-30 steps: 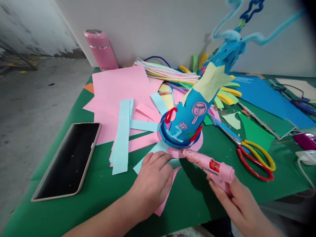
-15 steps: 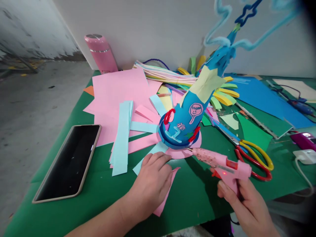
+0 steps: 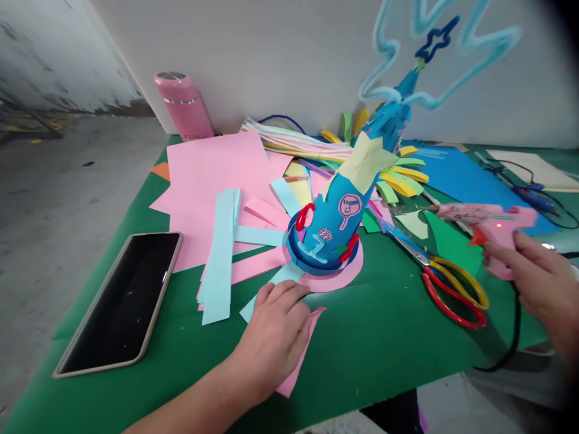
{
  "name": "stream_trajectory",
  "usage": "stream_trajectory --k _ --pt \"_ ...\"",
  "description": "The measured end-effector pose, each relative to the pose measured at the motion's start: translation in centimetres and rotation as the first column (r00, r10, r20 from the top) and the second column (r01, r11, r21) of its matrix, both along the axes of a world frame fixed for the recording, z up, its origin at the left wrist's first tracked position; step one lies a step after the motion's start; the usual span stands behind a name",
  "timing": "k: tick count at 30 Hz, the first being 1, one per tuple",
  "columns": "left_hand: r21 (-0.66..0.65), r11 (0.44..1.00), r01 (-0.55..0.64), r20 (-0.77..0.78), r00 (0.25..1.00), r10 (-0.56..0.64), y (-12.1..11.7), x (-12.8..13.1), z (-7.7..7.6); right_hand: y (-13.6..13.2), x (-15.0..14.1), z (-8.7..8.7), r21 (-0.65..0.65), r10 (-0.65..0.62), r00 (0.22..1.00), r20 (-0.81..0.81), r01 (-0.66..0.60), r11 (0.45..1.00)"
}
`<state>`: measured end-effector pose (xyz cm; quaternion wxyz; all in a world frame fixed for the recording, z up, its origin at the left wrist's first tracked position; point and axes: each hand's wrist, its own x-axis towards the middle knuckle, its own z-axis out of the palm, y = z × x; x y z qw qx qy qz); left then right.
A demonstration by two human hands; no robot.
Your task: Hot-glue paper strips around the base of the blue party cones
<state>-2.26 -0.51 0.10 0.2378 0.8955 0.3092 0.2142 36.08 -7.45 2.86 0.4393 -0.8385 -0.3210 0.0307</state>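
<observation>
On table (image 3: 384, 343): one phone (image 3: 120, 301), one pair scissors (image 3: 424, 259); right hand (image 3: 543, 274): one glue gun (image 3: 495, 224).

Pink strip (image 3: 297, 375) was partly hidden by left hand (image 3: 280, 325), right hand (image 3: 536, 271) was blurred at the wrist, top edge cut off fuzzy wire (image 3: 510, 37), front cone (image 3: 329, 211) hid base of rear cone (image 3: 389, 120)

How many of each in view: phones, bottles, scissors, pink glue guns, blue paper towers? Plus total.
Phone: 1
Bottle: 1
Scissors: 1 pair
Pink glue gun: 1, in the right hand
Blue paper towers: 2
Total: 6
</observation>
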Motion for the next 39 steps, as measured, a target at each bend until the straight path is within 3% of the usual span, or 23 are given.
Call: stream_trajectory --k 7,16,20,24,26,27,29,32,33,35,39 --pt "-0.001 1.000 -0.030 -0.005 1.000 0.030 0.0 0.0 0.4 3.1 1.7 -1.6 -0.250 0.005 0.987 -0.158 -0.045 0.967" --pt "0.006 1.000 -0.027 0.004 1.000 0.026 0.1 0.0 0.4 2.1 2.1 -1.7 -0.404 -0.026 0.999 0.027 0.035 0.914" --pt "0.015 0.999 -0.048 0.054 0.997 0.047 0.0 0.1 0.4 1.8 2.0 -1.6 -0.395 -0.030 0.980 0.198 0.108 0.912" --pt "-0.030 0.999 -0.045 0.128 0.991 0.048 0.1 0.1 0.7 1.3 -1.5 -0.6 -0.225 -0.101 0.935 0.341 0.186 0.956" --pt "-0.081 0.996 -0.032 0.190 0.981 0.047 0.1 0.1 1.1 1.0 -4.9 -0.2 -0.035 0.022 0.964 0.265 -0.013 0.999" --pt "-0.121 0.992 -0.030 0.221 0.974 0.056 0.2 0.0 1.3 0.8 -7.0 0.0 0.020 0.128 0.959 0.252 -0.137 0.990" --pt "-0.230 0.972 -0.041 0.274 0.956 0.105 0.2 0.0 1.9 0.5 -11.1 0.0 -0.030 0.368 0.917 0.153 -0.368 0.929" --pt "-0.418 0.903 -0.096 0.266 0.938 0.223 0.2 0.0 2.8 0.3 -16.6 -0.5 -0.006 0.640 0.761 -0.110 -0.644 0.765" --pt "-0.470 0.874 -0.125 0.235 0.937 0.260 0.2 0.0 3.2 0.2 -18.0 -0.7 0.016 0.688 0.707 -0.163 -0.695 0.719" --pt "-0.554 0.814 -0.178 0.157 0.937 0.312 0.3 0.2 3.7 0.3 -20.1 -1.2 0.091 0.715 0.654 -0.250 -0.719 0.689" --pt "-0.690 0.698 -0.190 0.098 0.932 0.350 0.4 0.7 4.2 0.1 -22.4 -1.8 0.198 0.710 0.635 -0.303 -0.687 0.699"
